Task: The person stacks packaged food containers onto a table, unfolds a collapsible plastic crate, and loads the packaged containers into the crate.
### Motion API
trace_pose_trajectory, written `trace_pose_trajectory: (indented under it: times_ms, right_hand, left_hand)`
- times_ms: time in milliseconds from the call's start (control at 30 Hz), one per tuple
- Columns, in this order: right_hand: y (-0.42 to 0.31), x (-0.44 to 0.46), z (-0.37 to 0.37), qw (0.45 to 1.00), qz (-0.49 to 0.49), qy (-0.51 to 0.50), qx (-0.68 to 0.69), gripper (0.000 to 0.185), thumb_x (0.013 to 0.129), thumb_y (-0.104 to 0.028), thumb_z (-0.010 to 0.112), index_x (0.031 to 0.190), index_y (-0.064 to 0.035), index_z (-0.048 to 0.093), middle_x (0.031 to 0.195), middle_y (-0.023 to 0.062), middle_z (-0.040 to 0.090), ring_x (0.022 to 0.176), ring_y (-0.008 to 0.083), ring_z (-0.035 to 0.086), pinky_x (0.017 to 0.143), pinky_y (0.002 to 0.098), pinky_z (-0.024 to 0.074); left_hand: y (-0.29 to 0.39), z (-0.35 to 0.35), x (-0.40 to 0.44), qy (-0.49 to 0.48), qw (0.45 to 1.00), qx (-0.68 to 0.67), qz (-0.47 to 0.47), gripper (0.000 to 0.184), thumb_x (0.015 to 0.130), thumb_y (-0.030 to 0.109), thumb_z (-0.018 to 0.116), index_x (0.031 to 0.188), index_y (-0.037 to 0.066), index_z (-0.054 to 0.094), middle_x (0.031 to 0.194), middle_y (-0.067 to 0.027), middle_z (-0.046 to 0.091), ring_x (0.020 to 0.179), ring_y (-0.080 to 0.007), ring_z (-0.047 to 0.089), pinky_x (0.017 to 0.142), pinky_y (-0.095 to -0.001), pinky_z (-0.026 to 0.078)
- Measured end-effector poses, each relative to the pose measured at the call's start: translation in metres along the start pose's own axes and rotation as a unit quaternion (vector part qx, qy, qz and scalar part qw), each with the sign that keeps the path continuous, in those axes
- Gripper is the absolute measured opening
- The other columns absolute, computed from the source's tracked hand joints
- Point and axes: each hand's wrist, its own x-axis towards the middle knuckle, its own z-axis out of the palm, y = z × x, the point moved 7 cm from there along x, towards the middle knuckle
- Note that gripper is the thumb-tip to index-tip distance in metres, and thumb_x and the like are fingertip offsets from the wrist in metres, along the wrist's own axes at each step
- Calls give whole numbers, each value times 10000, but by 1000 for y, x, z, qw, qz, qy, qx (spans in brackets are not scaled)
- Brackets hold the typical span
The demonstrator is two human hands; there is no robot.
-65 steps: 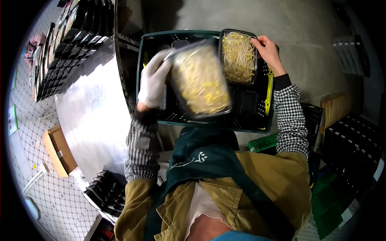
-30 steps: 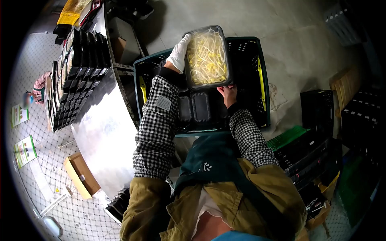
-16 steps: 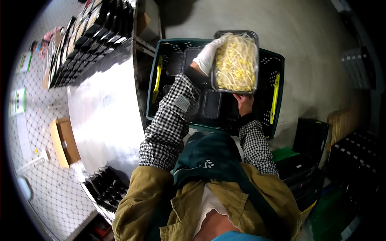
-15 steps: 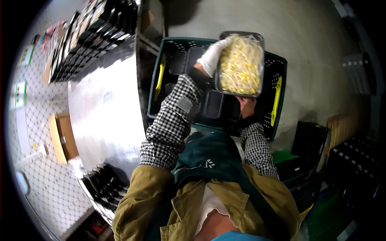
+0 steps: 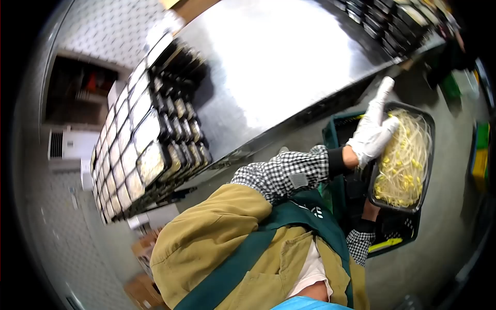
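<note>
A black plastic tray of bean sprouts (image 5: 404, 160) is held up over the dark green crate (image 5: 335, 135). My left hand (image 5: 369, 135), in a white glove, is open at the tray's left side. One finger points up past the rim, and other fingertips touch the sprouts or overlap the tray's edge. My right hand (image 5: 370, 211) supports the tray from its lower end; its fingers are hidden beneath. Under the tray, the crate's dark inside shows only in part, with a yellow handle (image 5: 385, 244) at its near end.
A shiny steel table (image 5: 274, 57) runs along the left of the crate. Stacked sprout trays (image 5: 150, 134) stand at its near end, and more black trays (image 5: 387, 26) at its far end. Cardboard boxes (image 5: 144, 289) lie on the floor at lower left.
The view has turned left, so the table and stacked trays show more. My left hand has opened out, a finger now raised off the tray. My right hand remains under the tray.
</note>
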Motion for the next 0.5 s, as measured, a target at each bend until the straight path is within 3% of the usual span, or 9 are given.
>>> trace_pose_trajectory:
  times_ms: [100,167,233,267,300,400,433,467,500]
  right_hand:
    - [8,32,83,991,57,-101,-65,487,914,-135,549,1352,-23,368,1362,121,436,1221,258,437,1017,377,375]
    - [27,68,115,986,83,-132,-68,490,914,-133,550,1349,-7,363,1358,127,437,1219,257,435,1021,376,371]
    - [86,120,139,990,24,-141,7,419,936,-158,495,1330,-64,390,1261,149,509,1119,233,529,927,390,471]
    - [45,109,181,943,48,-194,-265,156,895,-82,518,1047,-46,512,851,81,581,697,151,599,617,303,549]
    - [43,115,192,947,3,-228,-225,126,852,-25,531,793,-66,427,628,-8,436,454,77,456,429,232,476]
    - [30,117,215,914,15,-294,-277,210,842,-8,534,747,-73,358,634,-6,410,484,74,473,455,221,471]
    - [27,119,222,886,-29,-305,-349,172,837,-22,540,764,-55,388,641,2,436,500,88,500,455,222,466]
    - [19,111,239,852,-58,-293,-429,148,820,-47,563,794,-29,419,645,45,475,515,111,542,453,258,468]
    - [11,101,266,800,-111,-298,-509,175,803,-93,597,831,1,452,652,98,514,524,145,574,473,300,471]
  left_hand:
    - [31,-92,1,117,983,142,-28,662,850,68,470,1443,-15,187,1466,-212,263,1308,-281,323,1102,-331,220]
    - [18,-127,-5,207,966,79,-133,631,850,54,453,1437,-5,228,1426,-227,330,1230,-283,416,1061,-323,298]
    - [20,-199,-15,235,968,65,-66,580,841,24,426,1409,2,317,1387,-203,401,1168,-245,469,1015,-312,357]
    - [26,-229,-20,257,957,126,-40,524,836,12,412,1360,-3,396,1344,-187,451,1142,-216,480,987,-301,380]
    - [34,-257,-25,273,943,187,-16,485,832,0,397,1310,-9,476,1300,-172,501,1117,-187,490,960,-289,402]
    - [9,-311,-44,326,911,252,-40,400,834,10,392,1180,-22,591,1163,-133,605,1064,-162,540,915,-277,436]
    - [-12,-321,-44,336,911,232,-58,388,836,16,390,1155,-24,606,1124,-128,628,1054,-167,555,904,-277,445]
    - [-29,-324,-45,349,883,262,-172,387,842,26,388,1160,-24,602,1092,-131,644,1020,-181,579,911,-293,442]
    - [-40,-318,-38,343,895,243,-150,384,841,26,389,1155,-25,605,1083,-135,646,1011,-184,582,907,-292,443]
